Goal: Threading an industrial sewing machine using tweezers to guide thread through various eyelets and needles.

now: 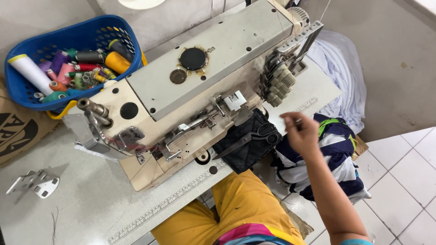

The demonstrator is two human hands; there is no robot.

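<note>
My right hand hovers over the right end of the white sewing table, fingers pinched on a small thin thing, too small to name. It is just right of black-handled scissors lying on a dark cloth pad beside the cream industrial sewing machine. Under the hand hangs a navy, white and green garment. My left hand is out of sight. My lap in yellow trousers shows below the table edge.
A blue basket of thread spools stands at the back left. A metal bracket lies at the left on the table. White fabric is piled beyond the table's right end. A ruler strip runs along the front edge. White floor tiles lie to the right.
</note>
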